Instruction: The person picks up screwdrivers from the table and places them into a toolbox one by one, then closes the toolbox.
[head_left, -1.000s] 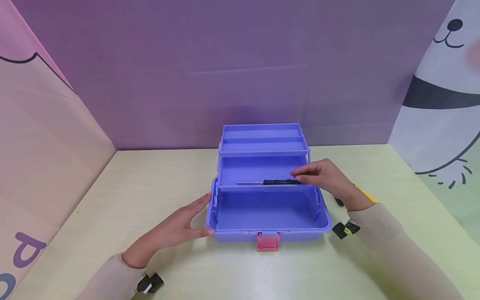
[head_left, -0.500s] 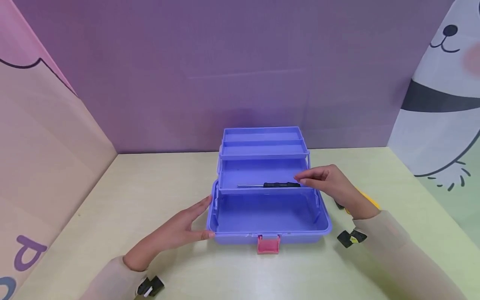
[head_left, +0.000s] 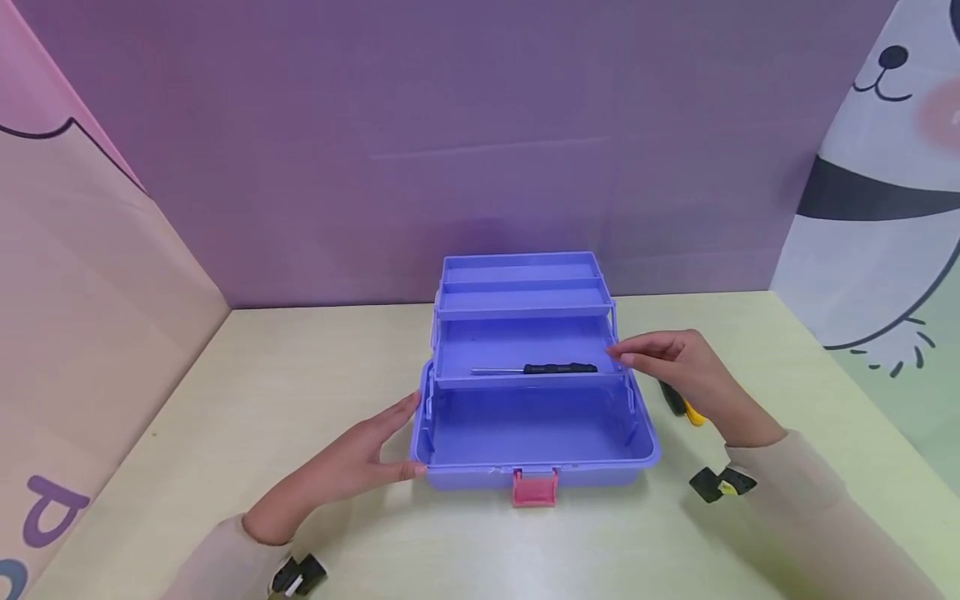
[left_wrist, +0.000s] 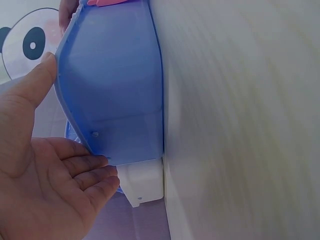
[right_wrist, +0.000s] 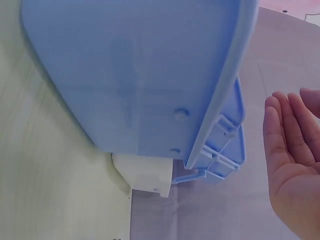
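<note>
A purple-blue toolbox [head_left: 536, 477] stands unfolded on the table, its two trays stepped up behind the deep base. In the middle tray [head_left: 480, 337] lies a screwdriver [head_left: 561, 367] with a black handle and thin metal shaft pointing left. My left hand [head_left: 367, 454] rests against the left rim, thumb at the front corner and fingers farther back; the left wrist view shows the thumb [left_wrist: 42, 77] on the rim. Beside the screwdriver's handle end, my right hand [head_left: 671, 367] hovers at the tray's right edge, fingertips close together and nothing between them.
A tool with black and yellow handles [head_left: 672, 398] lies on the table right of the toolbox, partly behind the right hand. A pink latch [head_left: 535, 489] hangs at the toolbox front. A purple backdrop [head_left: 420, 167] rises behind the table.
My right hand has drawn back to the right, away from the screwdriver handle, uncovering its end and more of the tool behind. The left hand stays at the rim.
</note>
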